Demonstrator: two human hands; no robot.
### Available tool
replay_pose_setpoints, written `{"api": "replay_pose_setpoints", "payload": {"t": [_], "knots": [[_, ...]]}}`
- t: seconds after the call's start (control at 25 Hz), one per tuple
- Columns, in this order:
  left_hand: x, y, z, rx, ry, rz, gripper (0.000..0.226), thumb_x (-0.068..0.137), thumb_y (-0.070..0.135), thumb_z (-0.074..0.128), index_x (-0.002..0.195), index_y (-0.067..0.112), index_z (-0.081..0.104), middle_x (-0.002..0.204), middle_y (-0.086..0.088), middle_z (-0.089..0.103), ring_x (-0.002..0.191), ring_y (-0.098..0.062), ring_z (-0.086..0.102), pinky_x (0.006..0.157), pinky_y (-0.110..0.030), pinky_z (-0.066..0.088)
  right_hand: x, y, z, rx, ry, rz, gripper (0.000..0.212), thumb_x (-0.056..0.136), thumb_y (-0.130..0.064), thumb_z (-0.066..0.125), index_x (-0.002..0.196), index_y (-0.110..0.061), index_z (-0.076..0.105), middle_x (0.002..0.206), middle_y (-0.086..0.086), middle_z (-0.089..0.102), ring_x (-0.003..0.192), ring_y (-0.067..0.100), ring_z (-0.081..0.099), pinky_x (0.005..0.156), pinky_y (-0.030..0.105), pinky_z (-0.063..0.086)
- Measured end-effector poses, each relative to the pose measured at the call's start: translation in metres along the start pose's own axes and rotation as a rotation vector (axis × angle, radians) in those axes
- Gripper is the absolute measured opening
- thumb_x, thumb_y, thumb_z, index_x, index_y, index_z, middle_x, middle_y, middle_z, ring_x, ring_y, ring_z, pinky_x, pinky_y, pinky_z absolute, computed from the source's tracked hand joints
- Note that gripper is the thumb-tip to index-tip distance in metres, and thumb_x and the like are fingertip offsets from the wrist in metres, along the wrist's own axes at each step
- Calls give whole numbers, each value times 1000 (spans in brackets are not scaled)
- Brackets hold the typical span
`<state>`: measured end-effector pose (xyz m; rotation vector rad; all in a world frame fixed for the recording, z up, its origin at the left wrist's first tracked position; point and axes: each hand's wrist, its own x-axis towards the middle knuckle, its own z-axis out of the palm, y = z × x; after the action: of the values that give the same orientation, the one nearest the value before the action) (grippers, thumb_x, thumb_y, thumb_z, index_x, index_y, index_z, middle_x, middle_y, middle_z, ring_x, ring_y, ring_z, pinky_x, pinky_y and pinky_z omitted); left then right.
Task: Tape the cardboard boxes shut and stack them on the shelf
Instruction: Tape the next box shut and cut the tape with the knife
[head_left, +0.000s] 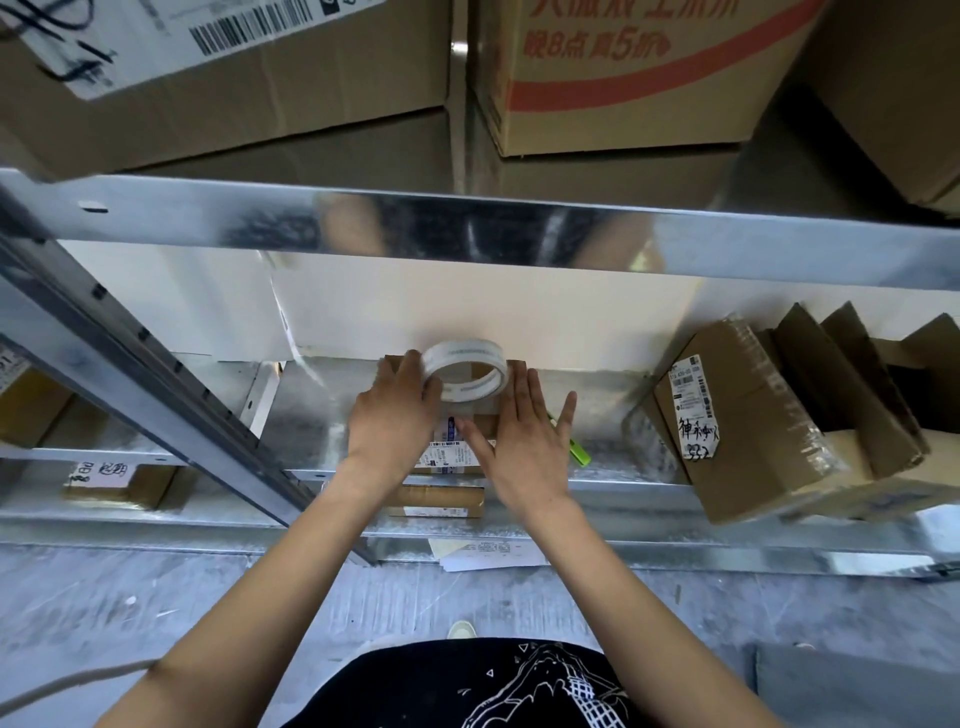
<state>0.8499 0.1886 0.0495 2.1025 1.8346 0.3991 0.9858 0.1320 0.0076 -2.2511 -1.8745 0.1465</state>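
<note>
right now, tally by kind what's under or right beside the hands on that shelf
tape roll: 1
small cardboard box: 1
green tool, partly hidden by the right hand: 1
total: 3

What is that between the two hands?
In the head view, the tape roll sits on the small box between the left hand and right hand.

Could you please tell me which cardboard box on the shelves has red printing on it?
The large box on the upper shelf, right of centre; the others are plain brown or carry white labels.
</note>
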Motion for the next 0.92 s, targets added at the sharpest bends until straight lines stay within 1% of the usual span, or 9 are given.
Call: {"api": "replay_pose_setpoints", "payload": {"t": [0.12, 0.2, 0.4, 0.52, 0.6, 0.64, 0.72, 0.8, 0.92], "knots": [[-9, -23, -28, -6, 90, 66, 13, 99, 19, 40, 99, 7, 37, 75, -13, 50, 78, -40, 58, 59, -37, 34, 0, 1, -3, -50, -40, 4, 95, 80, -73, -5, 152, -11, 5, 160, 2, 5, 147, 13, -2, 114, 54, -13], [-12, -39, -36, -10, 116, 88, 13, 97, 13, 43, 102, 3, 39, 71, -16, 52, 73, -43, 57, 56, -40, 37, 0, -1, -4, -77, -57, 10, 96, 79, -73, -7, 152, -12, 4, 161, 2, 3, 147, 14, -3, 113, 56, -13], [-7, -36, -28, -369, 84, -49, 17, 93, 12, 46, 110, 10, 41, 91, -21, 64, 83, -41, 61, 68, -44, 51, 2, -10, -7, -84, -71, 54, 87, 88, -68, 2, 152, -10, 3, 161, 4, 0, 147, 14, -9, 108, 56, -20], [-7, -26, -24, -350, 109, -25, 37, 90, 14, 55, 124, 18, 41, 104, -15, 67, 93, -38, 62, 75, -39, 50, 1, -34, -3, -25, -53, -21, 89, 86, -66, 1, 151, -7, 12, 160, 8, 8, 148, 17, -2, 109, 53, -19], [-11, -22, -19, -275, 110, -40, 45, 90, 18, 55, 131, 24, 39, 103, -15, 68, 93, -39, 62, 77, -40, 50, 0, -50, 5, 53, -12, -48, 93, 84, -67, 6, 148, -2, 23, 157, 12, 20, 147, 22, 10, 111, 49, -12], [-11, -23, -17, -239, 125, -47, 39, 91, 19, 54, 128, 21, 43, 98, -16, 68, 90, -40, 61, 74, -41, 49, 0, -53, 7, 68, 15, -45, 92, 84, -67, 9, 147, -1, 27, 155, 14, 25, 146, 24, 14, 112, 46, -9], [-7, -28, -17, -217, 168, -41, 13, 92, 16, 49, 104, 10, 48, 77, -16, 61, 80, -44, 59, 63, -42, 44, 1, -51, 7, 37, 7, -46, 92, 86, -68, 10, 148, -1, 22, 157, 13, 20, 147, 22, 11, 112, 41, -10], [-3, -37, -22, -243, 175, 23, 11, 91, 9, 47, 85, 8, 38, 62, -10, 47, 69, -44, 54, 55, -41, 37, 1, -45, 5, 26, -53, -54, 89, 88, -68, 12, 151, -4, 12, 160, 9, 9, 148, 18, 1, 111, 37, -13], [1, -55, -35, -204, 210, 113, 8, 87, -1, 42, 86, 6, 38, 67, -16, 53, 64, -40, 56, 54, -48, 45, 0, -44, 1, 35, -60, -53, 85, 92, -67, 20, 152, -7, 8, 160, 6, 5, 147, 16, -3, 112, 37, -14]]}}
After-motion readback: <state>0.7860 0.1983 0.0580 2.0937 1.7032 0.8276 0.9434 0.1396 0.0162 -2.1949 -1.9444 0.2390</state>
